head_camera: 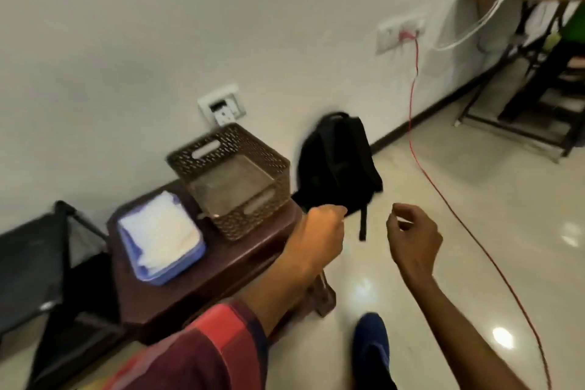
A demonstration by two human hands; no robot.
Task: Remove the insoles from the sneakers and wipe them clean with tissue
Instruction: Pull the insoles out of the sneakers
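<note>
A stack of white tissue [160, 228] lies in a blue tray [177, 272] on a dark brown stool [221, 266] at the left. A blue sneaker [370, 348] shows on the floor at the bottom, partly cut off; no insole is visible. My left hand [326, 228] hovers over the stool's right end with its fingers curled in, nothing seen in it. My right hand [411, 237] hangs in the air over the floor, fingers loosely curled, holding nothing. The frame is blurred.
A brown woven basket [177, 161] stands on the stool behind the tray. A black backpack [335, 165] leans against the white wall. A red cable [443, 196] runs from a wall socket across the tiled floor. A black metal rack [538, 95] stands at the far right.
</note>
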